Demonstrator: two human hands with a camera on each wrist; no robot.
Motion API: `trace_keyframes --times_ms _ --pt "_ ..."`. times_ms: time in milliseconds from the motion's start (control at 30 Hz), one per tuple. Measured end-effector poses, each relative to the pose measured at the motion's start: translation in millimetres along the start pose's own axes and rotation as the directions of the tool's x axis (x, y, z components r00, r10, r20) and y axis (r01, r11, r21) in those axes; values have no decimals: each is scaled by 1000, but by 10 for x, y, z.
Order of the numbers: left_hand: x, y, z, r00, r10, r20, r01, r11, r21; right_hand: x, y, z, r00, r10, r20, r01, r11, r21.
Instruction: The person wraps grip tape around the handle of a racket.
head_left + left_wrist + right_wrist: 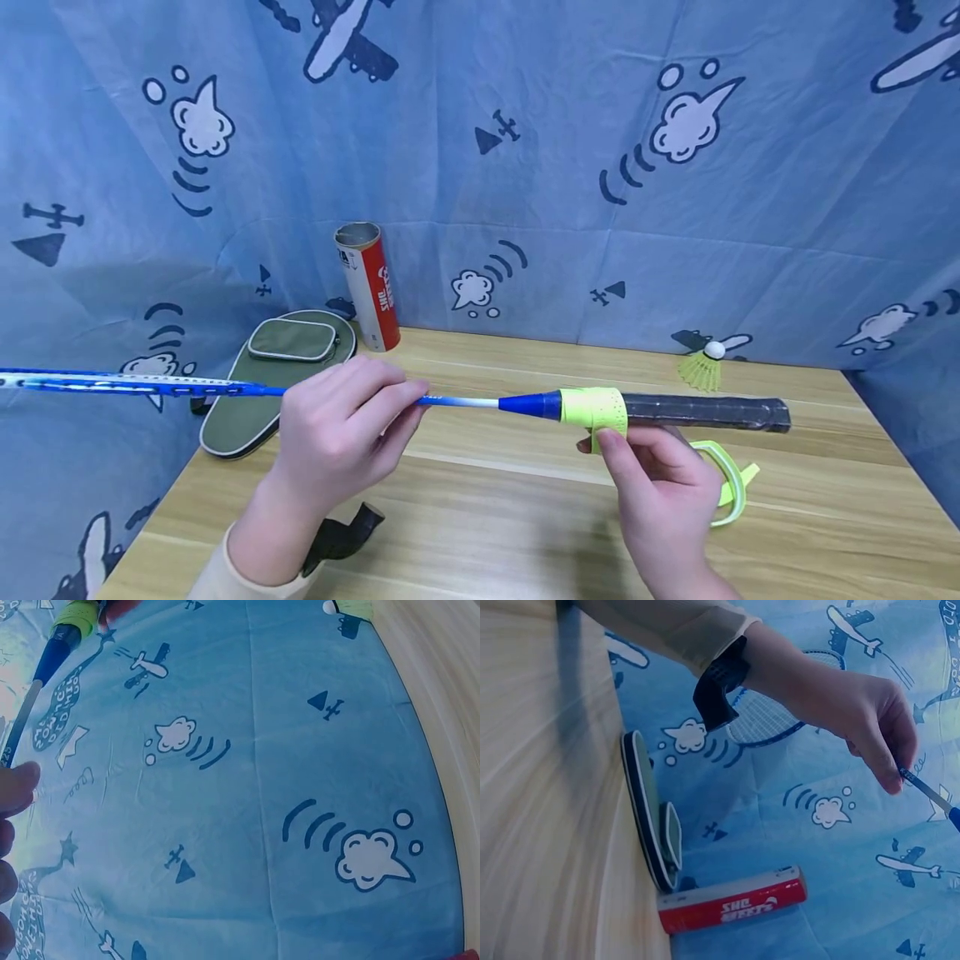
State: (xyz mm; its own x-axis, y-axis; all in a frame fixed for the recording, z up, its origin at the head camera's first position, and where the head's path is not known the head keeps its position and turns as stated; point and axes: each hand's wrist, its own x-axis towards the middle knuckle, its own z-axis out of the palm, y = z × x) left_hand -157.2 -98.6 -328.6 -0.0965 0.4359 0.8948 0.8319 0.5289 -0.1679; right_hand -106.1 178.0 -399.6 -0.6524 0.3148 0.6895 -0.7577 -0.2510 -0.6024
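A blue and white badminton racket (532, 405) is held level above the table, its strung head off to the left. My left hand (341, 429) pinches the thin shaft between thumb and fingers. Yellow-green overgrip tape (588, 407) is wrapped round the top of the black handle (705, 412), beside the blue cone. With thumb and fingers my right hand (667, 492) pinches the tape just below the handle. A loose length of the tape (731, 483) curls out behind that hand. In the right wrist view the left hand (870, 720) grips the shaft, with the strings (769, 720) behind.
A red and white shuttlecock tube (369, 287) stands at the back left. Next to it lies a green racket bag (258, 383) with a small pocket. A yellow shuttlecock (703, 367) sits at the table's back right. A patterned blue curtain (525, 167) hangs behind the wooden table (480, 517).
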Motion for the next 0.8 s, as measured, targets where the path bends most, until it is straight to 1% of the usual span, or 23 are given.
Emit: trace_keyframes --times_ms 133,233,333,400,533,600,667,800 --pt "-13 -15 -11 1000 4 -12 -4 1000 -5 12 -14 12 998 0 63 -1 1000 17" --pt "-26 -14 -14 1000 -15 -8 15 1000 -5 12 -24 12 994 -7 111 6 1000 16" --pt "-26 -14 -21 999 -34 0 34 999 -11 8 -26 5 991 -16 135 15 1000 6" --pt "-22 -17 -27 999 -34 3 34 999 -22 6 -18 3 993 -17 120 18 1000 -2" --pt "-9 -27 -43 1000 -21 11 22 999 -44 4 11 3 999 -14 46 16 999 -35" --pt "-4 -31 -52 1000 -16 18 17 999 -44 0 27 5 1000 -17 10 17 999 -34" --pt "0 -36 -59 1000 -14 26 15 999 -43 -2 35 7 999 -27 -26 25 998 -56" --pt "11 -51 -64 999 19 28 -17 998 -64 -3 34 10 995 -53 -84 43 993 -110"
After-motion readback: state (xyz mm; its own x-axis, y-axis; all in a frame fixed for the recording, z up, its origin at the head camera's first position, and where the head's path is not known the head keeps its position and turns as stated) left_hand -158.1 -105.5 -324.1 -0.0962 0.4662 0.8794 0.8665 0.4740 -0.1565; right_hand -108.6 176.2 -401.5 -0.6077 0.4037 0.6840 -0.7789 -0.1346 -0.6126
